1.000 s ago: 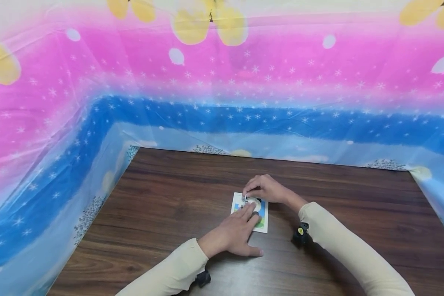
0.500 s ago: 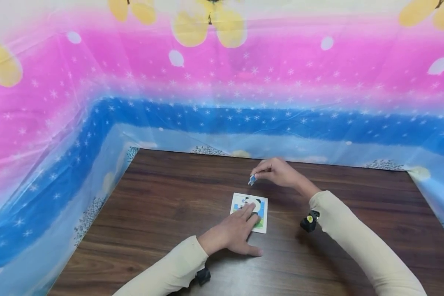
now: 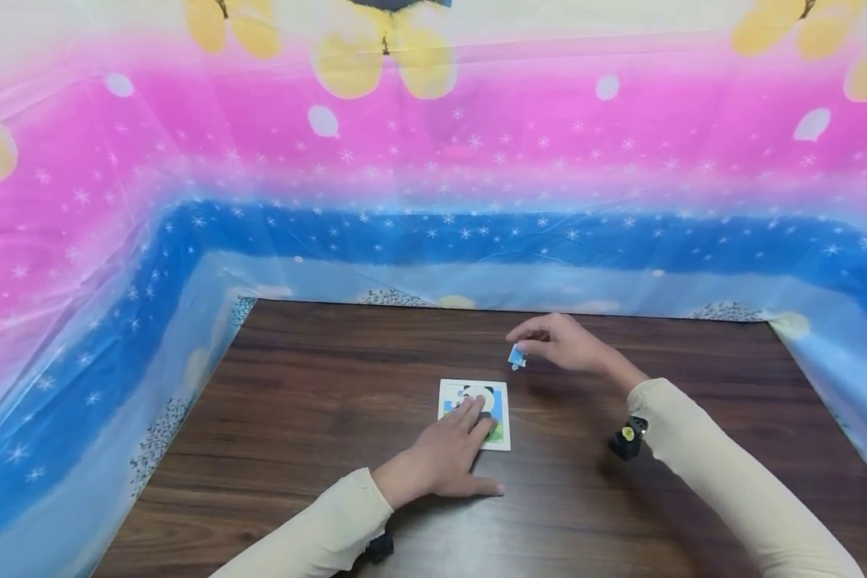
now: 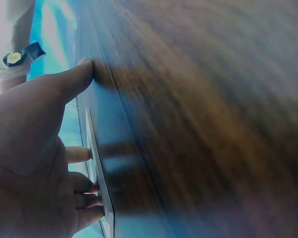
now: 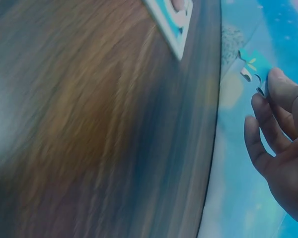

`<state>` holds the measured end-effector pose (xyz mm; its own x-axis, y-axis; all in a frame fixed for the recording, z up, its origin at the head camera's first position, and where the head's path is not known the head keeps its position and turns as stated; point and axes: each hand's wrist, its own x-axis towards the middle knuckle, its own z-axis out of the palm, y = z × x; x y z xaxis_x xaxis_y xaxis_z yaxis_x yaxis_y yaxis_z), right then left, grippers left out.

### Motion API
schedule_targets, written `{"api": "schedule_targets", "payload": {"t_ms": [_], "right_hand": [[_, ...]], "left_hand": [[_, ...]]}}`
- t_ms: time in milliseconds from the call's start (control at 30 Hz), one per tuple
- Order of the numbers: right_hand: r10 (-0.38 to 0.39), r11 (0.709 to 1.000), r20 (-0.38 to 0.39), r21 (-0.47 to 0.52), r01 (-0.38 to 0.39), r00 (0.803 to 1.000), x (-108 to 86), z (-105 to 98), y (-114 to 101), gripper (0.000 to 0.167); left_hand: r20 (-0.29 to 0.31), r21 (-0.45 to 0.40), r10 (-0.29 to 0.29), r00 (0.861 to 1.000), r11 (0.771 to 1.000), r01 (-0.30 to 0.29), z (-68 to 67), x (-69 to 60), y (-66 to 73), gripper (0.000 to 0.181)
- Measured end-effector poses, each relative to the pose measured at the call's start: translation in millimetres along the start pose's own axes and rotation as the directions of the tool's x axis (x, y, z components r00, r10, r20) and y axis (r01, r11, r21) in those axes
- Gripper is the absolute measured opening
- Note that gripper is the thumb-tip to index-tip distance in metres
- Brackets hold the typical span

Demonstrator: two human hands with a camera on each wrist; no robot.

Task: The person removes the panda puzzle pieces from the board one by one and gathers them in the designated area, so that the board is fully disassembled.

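Note:
A small framed jigsaw puzzle with a panda picture and a white border lies flat on the brown wooden table. Across its lower left my left hand is spread, fingertips resting on the picture and thumb on the tabletop. In the left wrist view those fingertips touch the board's face. My right hand pinches a blue puzzle piece between thumb and fingers, above the table behind the board's right corner. The piece shows its knobbed outline in the right wrist view. Part of the picture is hidden under the left hand.
The wooden table extends on all sides of the board. A pink and blue patterned cloth hangs along the table's back and left edges. Black cameras are strapped at both wrists.
My right hand has lifted the piece off the board and carried it back and to the right. The left hand still rests on the puzzle. The head view has shifted slightly.

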<state>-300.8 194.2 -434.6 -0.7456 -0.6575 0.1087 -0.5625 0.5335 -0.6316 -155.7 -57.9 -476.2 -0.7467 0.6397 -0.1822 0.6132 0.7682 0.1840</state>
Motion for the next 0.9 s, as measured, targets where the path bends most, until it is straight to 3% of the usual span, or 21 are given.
{"api": "schedule_targets", "payload": {"t_ms": [167,467,900], "right_hand": [[0.058,0.998,-0.043,-0.027,-0.060,0.997,-15.0,-3,11,0.008],[0.160,0.986,-0.033,-0.034,-0.161,0.987,-40.4,-1,27,0.009],[0.155,0.987,0.067,-0.061,-0.151,0.986,-58.5,10,43,0.008]], "left_hand": [[-0.019,0.012,0.002,1.000,1.000,-0.002,2.2,0.2,-0.4,0.094],[-0.031,0.059,0.044,0.999,0.997,-0.043,4.2,-0.8,-0.4,0.094],[-0.026,0.035,0.042,0.999,0.999,-0.041,4.2,1.0,1.0,0.094]]}}
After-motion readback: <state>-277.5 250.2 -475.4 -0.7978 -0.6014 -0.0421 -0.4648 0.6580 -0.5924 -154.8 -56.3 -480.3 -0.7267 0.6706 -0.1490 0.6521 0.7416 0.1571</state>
